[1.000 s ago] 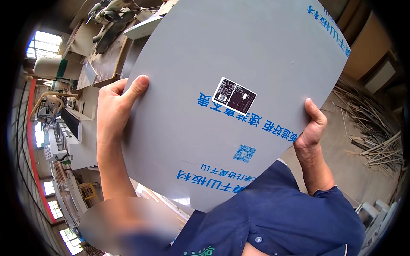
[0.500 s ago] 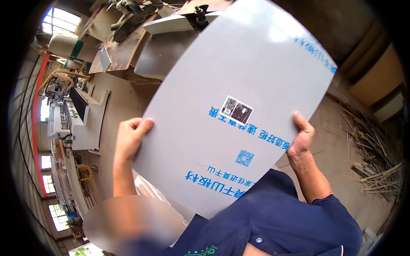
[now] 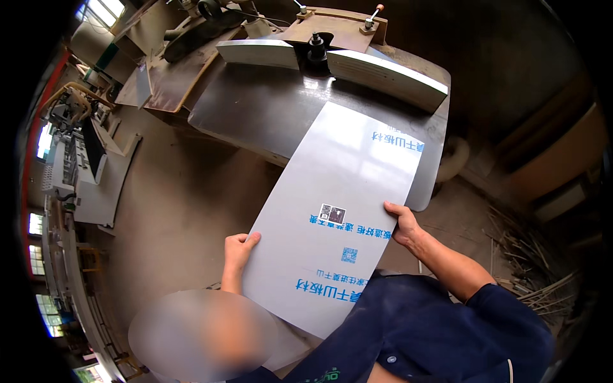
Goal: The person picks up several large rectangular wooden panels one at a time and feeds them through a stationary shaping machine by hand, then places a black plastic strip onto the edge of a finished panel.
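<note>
Between my two hands I hold a large light-grey panel [image 3: 300, 185] with blue printing and a small label on its face. My left hand [image 3: 240, 254] grips the left long edge, thumb on top and the fingers mostly hidden beneath. On the opposite edge, my right hand [image 3: 403, 223] holds with its thumb over the face and fingers underneath. The panel's far end overlaps the near part of a dark metal machine table [image 3: 255, 96]; whether it touches the surface I cannot tell. Its near end is close to my dark blue shirt.
A black spindle [image 3: 316, 50] stands on the machine table between a left fence [image 3: 258, 53] and a right fence [image 3: 386, 80]. Thin wood strips [image 3: 543, 287] are heaped on the floor at right. Another machine [image 3: 80, 166] stands at far left.
The panel has been lowered and tipped away from me, its far end now over the machine table. Both hands keep their hold. More of the table, fences and spindle shows.
</note>
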A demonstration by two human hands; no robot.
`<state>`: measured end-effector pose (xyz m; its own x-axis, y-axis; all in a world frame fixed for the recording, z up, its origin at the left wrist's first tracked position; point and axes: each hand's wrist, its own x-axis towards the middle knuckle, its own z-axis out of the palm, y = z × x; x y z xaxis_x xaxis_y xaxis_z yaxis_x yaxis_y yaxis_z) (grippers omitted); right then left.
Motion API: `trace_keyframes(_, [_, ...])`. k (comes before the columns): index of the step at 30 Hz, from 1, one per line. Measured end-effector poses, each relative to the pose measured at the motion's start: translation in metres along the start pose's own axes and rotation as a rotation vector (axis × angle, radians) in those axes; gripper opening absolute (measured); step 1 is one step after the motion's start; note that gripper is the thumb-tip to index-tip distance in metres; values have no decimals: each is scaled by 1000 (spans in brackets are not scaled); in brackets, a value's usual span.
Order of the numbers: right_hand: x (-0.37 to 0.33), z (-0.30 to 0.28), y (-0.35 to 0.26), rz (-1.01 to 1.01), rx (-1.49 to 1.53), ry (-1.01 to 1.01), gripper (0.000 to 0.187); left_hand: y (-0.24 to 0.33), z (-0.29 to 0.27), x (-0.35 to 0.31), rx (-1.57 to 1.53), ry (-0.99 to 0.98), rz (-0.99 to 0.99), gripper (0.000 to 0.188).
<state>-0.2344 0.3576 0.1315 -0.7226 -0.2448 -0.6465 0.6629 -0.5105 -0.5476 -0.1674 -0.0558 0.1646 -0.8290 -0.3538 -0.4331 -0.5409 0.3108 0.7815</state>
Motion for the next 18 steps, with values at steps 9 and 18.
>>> trace_keyframes(9, [16, -46, -73, 111, -996, 145, 50, -15, 48, 50, -57, -53, -78, 31])
trace_keyframes(18, [85, -35, -158, -960, -1649, 73, 44, 0, 80, 73, -77, -44, -126, 36])
